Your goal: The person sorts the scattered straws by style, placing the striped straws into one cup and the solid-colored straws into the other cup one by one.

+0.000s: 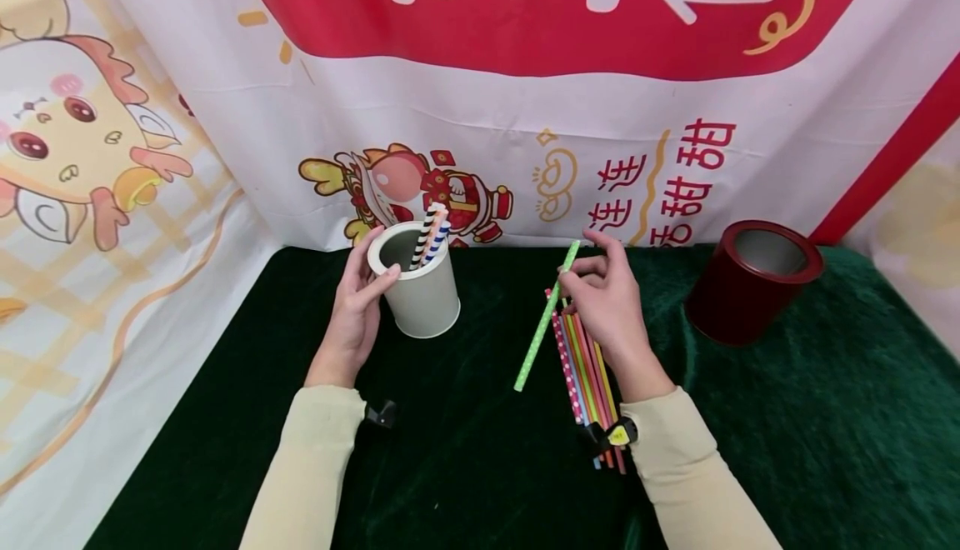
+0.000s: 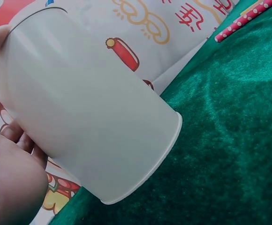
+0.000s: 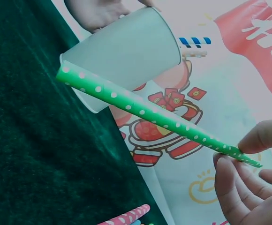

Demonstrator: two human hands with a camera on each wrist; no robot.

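My left hand (image 1: 358, 308) grips a white cylindrical cup (image 1: 422, 304) near its rim, thumb at the near edge and fingers round the far left side. Several striped straws (image 1: 431, 237), black, orange and blue on white, stand in the cup and lean right. My right hand (image 1: 609, 296) pinches a green straw with white dots (image 3: 140, 110) near its upper end, its lower end slanting down to the left. Under that hand lies a bundle of coloured straws (image 1: 588, 375), partly hidden by the hand and wrist; a pink dotted one lies on its left side.
A dark red cylindrical cup (image 1: 750, 287) stands at the right of the green velvet cloth (image 1: 465, 450). Behind the table hangs a white printed curtain (image 1: 465, 100) with red lettering and cartoon figures. Black straps with small devices sit on both wrists.
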